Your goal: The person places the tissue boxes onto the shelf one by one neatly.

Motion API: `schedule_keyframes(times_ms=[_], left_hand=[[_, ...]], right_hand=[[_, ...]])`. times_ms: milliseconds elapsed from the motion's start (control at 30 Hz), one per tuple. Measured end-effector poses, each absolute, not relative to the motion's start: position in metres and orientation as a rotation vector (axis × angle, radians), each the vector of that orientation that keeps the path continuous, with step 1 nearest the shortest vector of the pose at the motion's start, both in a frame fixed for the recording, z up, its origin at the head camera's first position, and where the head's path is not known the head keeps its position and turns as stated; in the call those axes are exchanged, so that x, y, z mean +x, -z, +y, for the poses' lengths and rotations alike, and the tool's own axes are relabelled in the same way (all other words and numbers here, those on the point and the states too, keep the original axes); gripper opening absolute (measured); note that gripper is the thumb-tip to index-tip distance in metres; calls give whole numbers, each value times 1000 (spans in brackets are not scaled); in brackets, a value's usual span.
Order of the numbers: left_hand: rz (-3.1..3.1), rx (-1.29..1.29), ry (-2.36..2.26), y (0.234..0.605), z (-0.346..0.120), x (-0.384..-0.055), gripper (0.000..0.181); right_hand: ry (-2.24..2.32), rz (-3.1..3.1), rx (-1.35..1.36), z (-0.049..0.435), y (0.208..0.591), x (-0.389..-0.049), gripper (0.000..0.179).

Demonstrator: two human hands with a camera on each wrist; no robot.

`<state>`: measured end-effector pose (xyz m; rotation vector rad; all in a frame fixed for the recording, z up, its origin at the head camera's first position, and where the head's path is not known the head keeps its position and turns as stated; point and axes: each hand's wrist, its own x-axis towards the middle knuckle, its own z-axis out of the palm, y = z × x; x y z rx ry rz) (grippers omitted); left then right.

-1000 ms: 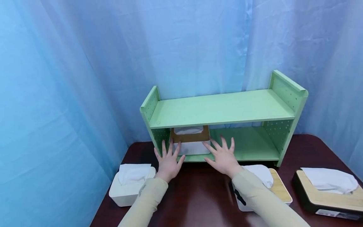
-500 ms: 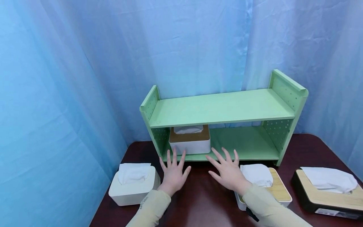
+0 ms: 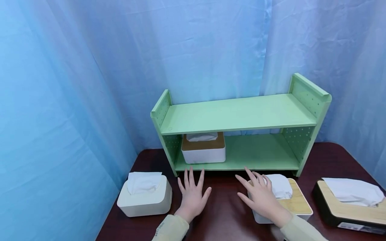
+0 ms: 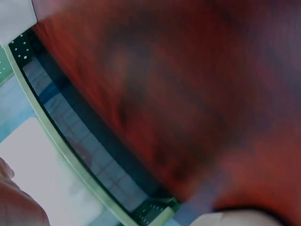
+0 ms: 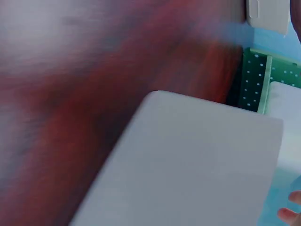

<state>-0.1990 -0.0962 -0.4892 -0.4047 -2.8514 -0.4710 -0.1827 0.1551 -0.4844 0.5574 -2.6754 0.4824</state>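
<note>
Fingers spread apart on left hand and right hand, over glossy dark-red table; pale-blue fabric curtains hung behind. White, brown-topped tissue box sat lower left in green two-tier shelf, front facing hands, long axis seemingly crosswise.

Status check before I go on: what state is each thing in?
Left hand: fingers spread, grip empty.
Right hand: fingers loosely spread, grip empty.
Green shelf: upright on the table.
Brown-topped box: on the lower shelf level, tissue showing.
All-white box: upright, tissue sticking out.
Wood-topped white box: upright, tissue out, partly hidden.
Black-sided box: upright, tissue out.
Blue curtain: hanging behind shelf.
</note>
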Motion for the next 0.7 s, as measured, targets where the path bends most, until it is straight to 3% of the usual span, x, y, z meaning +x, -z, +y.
schedule_keyframes(times_ms=[367,700], left_hand=[[-2840,-382,622,504,-74,-187,71],[-2894,-553,817,506,-26,-179,80]], right_hand=[[-483,-2517,491,210,496,-160,53],[-585,-2643,282,266,496,-157,78]])
